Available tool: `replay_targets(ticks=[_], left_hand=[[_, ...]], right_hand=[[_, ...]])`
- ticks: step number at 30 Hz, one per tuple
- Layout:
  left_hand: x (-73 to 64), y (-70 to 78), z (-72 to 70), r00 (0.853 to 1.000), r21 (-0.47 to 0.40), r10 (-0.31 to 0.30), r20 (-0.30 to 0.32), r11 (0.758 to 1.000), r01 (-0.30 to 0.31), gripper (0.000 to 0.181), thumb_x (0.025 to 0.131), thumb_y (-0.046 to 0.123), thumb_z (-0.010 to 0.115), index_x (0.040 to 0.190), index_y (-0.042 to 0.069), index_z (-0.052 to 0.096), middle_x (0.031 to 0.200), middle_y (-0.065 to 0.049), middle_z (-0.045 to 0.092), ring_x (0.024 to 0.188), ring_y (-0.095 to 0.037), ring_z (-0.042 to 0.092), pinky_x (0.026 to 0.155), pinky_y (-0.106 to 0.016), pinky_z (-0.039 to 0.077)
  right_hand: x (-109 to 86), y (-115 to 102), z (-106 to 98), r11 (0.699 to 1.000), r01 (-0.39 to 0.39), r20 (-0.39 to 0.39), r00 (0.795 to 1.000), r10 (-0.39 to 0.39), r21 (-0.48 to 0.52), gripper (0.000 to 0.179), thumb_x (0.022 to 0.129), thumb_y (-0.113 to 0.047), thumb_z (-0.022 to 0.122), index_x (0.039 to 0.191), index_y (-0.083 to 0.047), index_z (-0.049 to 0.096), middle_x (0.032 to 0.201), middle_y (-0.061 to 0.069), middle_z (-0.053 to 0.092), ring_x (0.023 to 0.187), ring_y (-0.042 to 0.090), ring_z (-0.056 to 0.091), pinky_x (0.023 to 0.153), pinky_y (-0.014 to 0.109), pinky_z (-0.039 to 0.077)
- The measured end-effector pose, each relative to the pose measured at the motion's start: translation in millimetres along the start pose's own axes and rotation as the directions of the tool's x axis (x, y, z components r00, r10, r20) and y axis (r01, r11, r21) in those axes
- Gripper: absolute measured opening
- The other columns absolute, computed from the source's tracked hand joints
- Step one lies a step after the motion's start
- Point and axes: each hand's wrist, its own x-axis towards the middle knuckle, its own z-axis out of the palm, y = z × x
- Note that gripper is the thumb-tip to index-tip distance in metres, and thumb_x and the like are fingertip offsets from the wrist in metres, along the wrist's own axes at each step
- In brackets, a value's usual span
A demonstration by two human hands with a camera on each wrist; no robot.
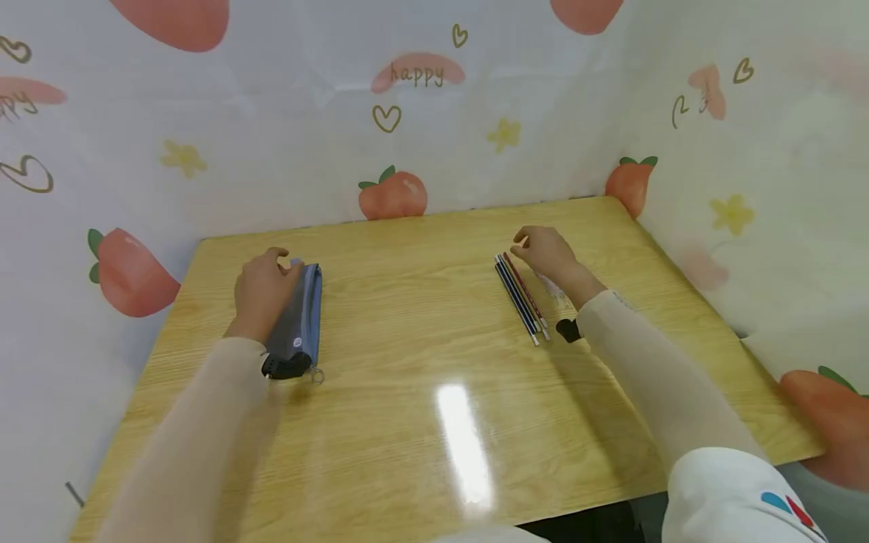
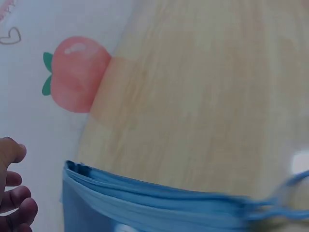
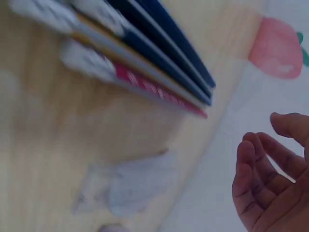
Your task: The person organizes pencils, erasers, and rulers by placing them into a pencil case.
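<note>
blue fabric pouch [image 1: 297,318], slender pencils [image 1: 517,302]

A study-like place, exact room unclear: pencils [image 1: 520,298] lie on a wood-grain counter [image 1: 387,317], with peach-printed wall covering [image 1: 285,113] behind it and along both sides.

I see my yellow wood table [image 1: 394,309]. A blue pouch [image 1: 288,324] lies on it, and pencils [image 1: 520,300] lie together near a see-through thing [image 3: 140,186].
</note>
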Motion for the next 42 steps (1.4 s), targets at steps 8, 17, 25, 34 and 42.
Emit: replay_targets(ticks=[8,17,25,34,42], left_hand=[[-41.2,-9.7,25.2,0.999,-0.071,-0.037,-0.015,0.997,0.035,0.047,0.086,0.045,0.054,0.116,0.009,0.058,0.075,-0.005,0.058,0.051,-0.019,0.048,0.039,-0.03,0.037],[-57.0,-5.3,29.4,0.999,-0.087,-0.05,-0.004,0.995,0.049,0.05,0.081,0.048,0.06,0.113,0.01,0.059,0.075,-0.003,0.057,0.057,-0.018,0.051,0.045,-0.031,0.04],[-54.7,-7.8,42.7,0.996,-0.051,-0.053,-0.067,0.997,0.049,0.042,0.081,0.041,0.062,0.11,0.011,0.06,0.076,-0.002,0.058,0.06,-0.018,0.051,0.046,-0.03,0.04],[-55.4,-8.8,50.0,0.993,-0.028,-0.074,-0.093,0.997,0.071,0.035,0.082,0.035,0.061,0.109,0.013,0.062,0.074,-0.001,0.058,0.056,-0.018,0.05,0.042,-0.03,0.038],[-54.7,-8.9,53.5,0.99,-0.057,-0.106,-0.098,0.993,0.101,0.033,0.083,0.035,0.058,0.108,0.013,0.062,0.074,-0.001,0.059,0.057,-0.018,0.05,0.044,-0.03,0.038]], right_hand=[[-26.9,-3.1,28.5,0.999,-0.013,0.032,0.999,0.015,-0.044,0.031,0.087,-0.026,0.058,0.108,-0.004,0.06,0.093,0.011,0.062,0.077,0.023,0.059,0.064,0.039,0.05],[-33.8,-2.1,47.7,0.994,0.014,0.041,0.999,-0.01,-0.107,0.023,0.08,-0.026,0.067,0.092,-0.007,0.065,0.089,0.006,0.064,0.07,0.019,0.058,0.065,0.036,0.048],[-36.3,-9.7,51.8,0.993,0.0,0.029,1.0,0.003,-0.118,0.019,0.08,-0.02,0.068,0.091,-0.005,0.065,0.088,0.007,0.064,0.072,0.019,0.059,0.066,0.036,0.05],[-38.8,-17.5,60.4,0.991,-0.009,0.0,1.0,0.009,-0.132,0.009,0.08,-0.01,0.066,0.077,-0.002,0.067,0.075,0.01,0.064,0.058,0.017,0.055,0.053,0.031,0.049],[-38.9,-22.5,60.8,0.991,-0.051,-0.009,0.999,0.05,-0.126,0.009,0.079,-0.009,0.066,0.074,-0.002,0.068,0.073,0.01,0.065,0.06,0.018,0.059,0.055,0.033,0.051]])
